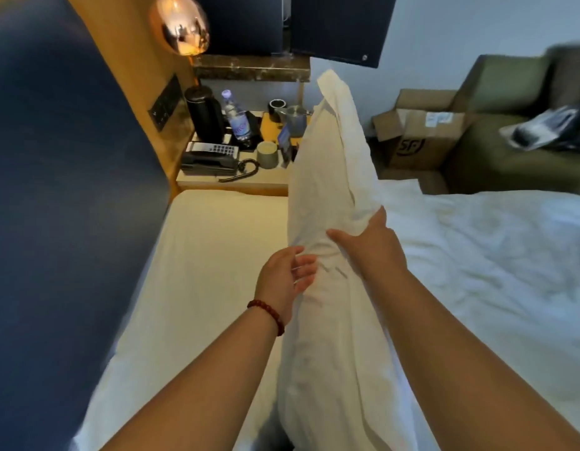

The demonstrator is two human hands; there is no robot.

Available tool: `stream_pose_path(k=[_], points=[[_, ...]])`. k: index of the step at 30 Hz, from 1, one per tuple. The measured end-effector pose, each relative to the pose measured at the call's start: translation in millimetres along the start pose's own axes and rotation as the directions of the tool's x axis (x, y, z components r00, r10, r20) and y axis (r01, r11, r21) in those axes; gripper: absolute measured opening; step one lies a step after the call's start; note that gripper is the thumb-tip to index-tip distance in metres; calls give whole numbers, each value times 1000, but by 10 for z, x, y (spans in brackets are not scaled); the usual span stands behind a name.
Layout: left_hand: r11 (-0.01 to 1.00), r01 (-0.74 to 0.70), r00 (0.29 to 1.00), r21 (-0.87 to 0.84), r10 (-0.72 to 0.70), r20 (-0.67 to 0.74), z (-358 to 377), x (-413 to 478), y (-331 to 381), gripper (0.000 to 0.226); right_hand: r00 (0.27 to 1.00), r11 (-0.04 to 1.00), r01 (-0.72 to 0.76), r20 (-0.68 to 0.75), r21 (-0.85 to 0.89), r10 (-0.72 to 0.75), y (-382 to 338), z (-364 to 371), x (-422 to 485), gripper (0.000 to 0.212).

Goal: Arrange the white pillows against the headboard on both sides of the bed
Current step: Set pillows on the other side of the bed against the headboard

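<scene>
Gripping the long white fabric pillow [327,190] at mid-length, the right hand [370,245] is curling its fingers round the edge at 3 o'clock; the left hand [287,275], fingers loosely spread, is touching the opposite side without clasping. The pillow is standing on edge over the bed, long axis running 6 to 12 o'clock. The dark blue padded headboard [70,190] is lying at 9 o'clock of the grip, nearer the left hand, so the coming move is probably calling for a leftward swing. Cream mattress sheet [210,255] is lying between; white duvet [493,255] is spreading at 3 o'clock; wooden nightstand [269,179] is sitting at 12 o'clock.
</scene>
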State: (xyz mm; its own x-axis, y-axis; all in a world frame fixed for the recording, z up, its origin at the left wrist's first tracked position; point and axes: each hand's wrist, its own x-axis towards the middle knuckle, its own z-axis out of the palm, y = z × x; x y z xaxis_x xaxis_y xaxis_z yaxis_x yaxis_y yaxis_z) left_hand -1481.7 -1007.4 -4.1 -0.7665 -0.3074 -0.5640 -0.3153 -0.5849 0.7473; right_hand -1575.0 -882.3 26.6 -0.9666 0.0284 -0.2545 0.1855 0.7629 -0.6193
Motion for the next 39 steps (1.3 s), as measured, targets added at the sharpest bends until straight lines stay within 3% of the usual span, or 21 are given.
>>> stream_pose_path(k=[3, 7, 9, 13, 17, 22, 27, 31, 33, 35, 39], points=[[991, 45, 999, 125, -42, -30, -12, 199, -210, 13, 999, 999, -45, -3, 15, 45, 395, -165, 47, 111], [925, 70, 995, 373, -93, 45, 135, 473, -487, 16, 988, 985, -151, 2, 77, 152, 767, -256, 50, 113], [845, 59, 998, 531, -66, -7, 231, 627, -605, 49, 987, 980, -163, 16, 116, 163, 857, -269, 73, 118], [825, 33, 988, 563, 58, -142, 266, 867, -680, 99, 984, 969, -175, 58, 172, 167, 959, -261, 179, 118], [836, 128, 988, 533, -62, -139, 98, 1073, -729, 105, 979, 953, -200, 90, 227, 184, 1068, -206, 298, 114], [693, 364, 930, 622, -300, -211, -228, 1345, -903, 138, 978, 943, -198, 114, 267, 173, 1227, -129, 399, 105], [719, 318, 947, 618, -218, -235, -196, 1421, -1033, 103, 977, 941, -200, 126, 272, 171, 1412, -54, 516, 100], [788, 241, 952, 566, -78, -296, -137, 1365, -1052, 111, 977, 932, -195, 145, 306, 156, 1483, -75, 538, 90], [794, 170, 952, 584, 20, -305, -149, 1319, -1004, 92, 982, 931, -156, 153, 329, 110, 1466, -100, 527, 83], [804, 115, 932, 583, 115, -343, -206, 1233, -885, 65, 981, 921, -124, 183, 369, 59, 1398, -108, 519, 79], [867, 57, 840, 495, 226, -493, -560, 832, -476, 44, 943, 881, -94, 324, 464, -70, 1144, -9, 532, 67]])
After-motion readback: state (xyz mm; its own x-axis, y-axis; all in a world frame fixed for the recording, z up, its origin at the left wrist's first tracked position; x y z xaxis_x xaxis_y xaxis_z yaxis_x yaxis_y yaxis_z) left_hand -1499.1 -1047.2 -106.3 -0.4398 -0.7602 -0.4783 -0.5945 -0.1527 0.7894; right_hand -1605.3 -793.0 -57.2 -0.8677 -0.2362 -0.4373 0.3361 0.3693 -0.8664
